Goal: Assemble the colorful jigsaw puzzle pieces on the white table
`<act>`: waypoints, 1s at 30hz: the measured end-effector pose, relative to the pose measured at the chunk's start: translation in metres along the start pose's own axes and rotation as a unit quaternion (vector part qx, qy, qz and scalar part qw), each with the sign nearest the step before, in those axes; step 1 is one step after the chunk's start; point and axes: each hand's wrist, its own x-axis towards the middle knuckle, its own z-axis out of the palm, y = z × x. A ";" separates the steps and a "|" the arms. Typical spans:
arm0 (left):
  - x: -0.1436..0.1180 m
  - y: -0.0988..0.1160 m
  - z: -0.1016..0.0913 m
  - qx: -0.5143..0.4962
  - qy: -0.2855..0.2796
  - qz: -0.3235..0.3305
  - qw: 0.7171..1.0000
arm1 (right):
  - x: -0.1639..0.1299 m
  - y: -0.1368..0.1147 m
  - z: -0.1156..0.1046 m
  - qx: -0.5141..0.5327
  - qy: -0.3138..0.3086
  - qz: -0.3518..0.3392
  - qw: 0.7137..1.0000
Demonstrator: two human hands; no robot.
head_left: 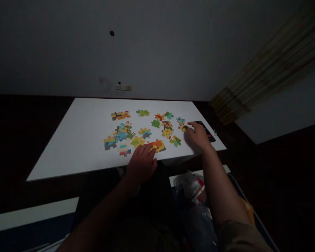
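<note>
Jigsaw puzzle pieces with bright cartoon prints lie on the white table [76,140]. My left hand [142,161] rests at the table's front edge, fingers lying forward beside an orange joined strip of pieces [158,145] and partly covering its left end. A yellow-green piece [138,141] is just beyond those fingers. At the right, my right hand [198,135] reaches in with its fingertips on a small yellow puzzle piece [182,127]. A blue piece [180,120] lies right behind that one. Left of my right hand is a green-and-yellow piece [175,140].
A dark phone-like device [208,132] lies under and beside my right hand. Other pieces include a joined strip [120,115], a green piece [142,112] and a cluster [123,134]. Below the table are plastic-wrapped items [194,189]. Behind stands a wall with a socket [123,87].
</note>
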 end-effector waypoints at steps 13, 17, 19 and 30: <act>-0.004 0.001 0.006 -0.005 0.014 0.003 1.000 | 0.019 0.014 0.017 -0.014 -0.112 0.057 0.992; -0.004 0.001 0.007 -0.012 0.015 0.005 1.000 | 0.014 0.009 0.017 0.025 -0.088 0.047 0.995; -0.003 0.001 0.007 -0.007 0.018 0.007 1.000 | 0.011 0.008 0.016 0.049 -0.061 0.043 0.996; -0.001 0.004 0.001 -0.018 0.015 0.011 1.000 | -0.018 -0.029 0.016 0.241 0.071 0.063 0.966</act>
